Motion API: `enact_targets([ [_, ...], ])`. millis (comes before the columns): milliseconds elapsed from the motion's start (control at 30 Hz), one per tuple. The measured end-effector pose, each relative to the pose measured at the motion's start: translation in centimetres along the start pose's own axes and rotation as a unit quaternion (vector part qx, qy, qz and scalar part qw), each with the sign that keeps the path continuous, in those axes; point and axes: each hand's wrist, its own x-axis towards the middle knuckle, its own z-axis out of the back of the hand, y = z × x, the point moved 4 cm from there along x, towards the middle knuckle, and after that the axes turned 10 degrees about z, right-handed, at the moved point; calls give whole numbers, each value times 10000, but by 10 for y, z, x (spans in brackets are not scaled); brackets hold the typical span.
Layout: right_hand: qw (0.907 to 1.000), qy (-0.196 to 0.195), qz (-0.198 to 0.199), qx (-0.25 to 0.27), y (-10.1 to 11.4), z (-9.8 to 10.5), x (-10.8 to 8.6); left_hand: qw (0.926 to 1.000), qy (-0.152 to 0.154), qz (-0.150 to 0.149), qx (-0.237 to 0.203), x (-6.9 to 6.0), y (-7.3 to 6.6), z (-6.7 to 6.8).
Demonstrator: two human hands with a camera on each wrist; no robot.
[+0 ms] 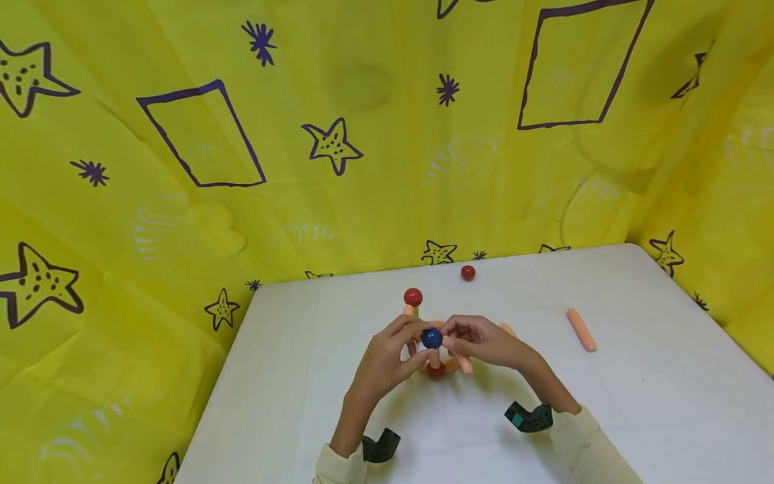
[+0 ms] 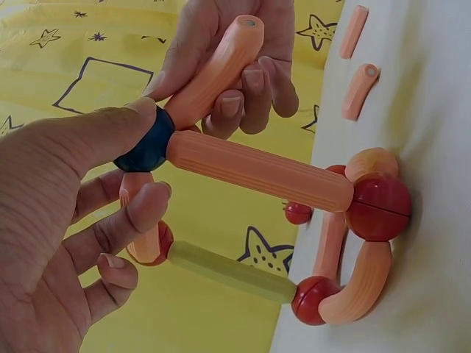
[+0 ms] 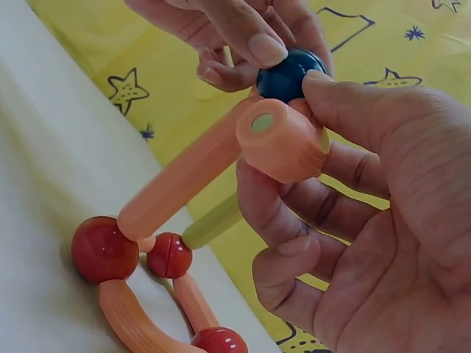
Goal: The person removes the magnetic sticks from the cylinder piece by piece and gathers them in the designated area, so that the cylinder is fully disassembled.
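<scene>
My left hand (image 1: pixel 382 353) pinches a blue ball (image 2: pixel 151 143) between thumb and fingers. With my right hand (image 1: pixel 484 339) I hold a short curved orange rod (image 2: pixel 221 70), its one end against the blue ball. A straight orange rod (image 2: pixel 261 173) joins the blue ball to a red ball (image 2: pixel 379 207) low in the frame. Another orange rod (image 2: pixel 131 193) runs from the blue ball to an upper red ball (image 1: pixel 413 297), which tops an olive-green rod (image 2: pixel 232 272). Curved orange rods and red balls form the ring-like base on the table.
A loose red ball (image 1: pixel 468 273) lies near the back edge of the white table (image 1: pixel 284 376). One straight orange rod (image 1: pixel 582 330) lies to the right, and another rod (image 1: pixel 508 329) is partly hidden behind my right hand. Yellow patterned cloth (image 1: pixel 363 202) hangs behind.
</scene>
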Motion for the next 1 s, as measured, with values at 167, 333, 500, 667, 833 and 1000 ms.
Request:
enact_targets([
  [167,9999,-68,-22,-103,3,-1,0,9999,113,96,-34,1,0,0],
  [333,9999,-145,-43,-49,4,-2,1,9999,113,44,-9,0,0,0],
  [500,9996,-212,32,-192,6,-2,2,9999,59,-75,64,1,0,0],
  [667,9982,-345,-8,-500,6,-1,1,9999,50,-102,76,2,0,0],
  [833,9972,-435,-16,-614,6,-2,1,9999,50,-115,70,2,-1,0],
  [1000,9972,-462,6,-582,5,-2,1,9999,51,-126,40,2,0,0],
])
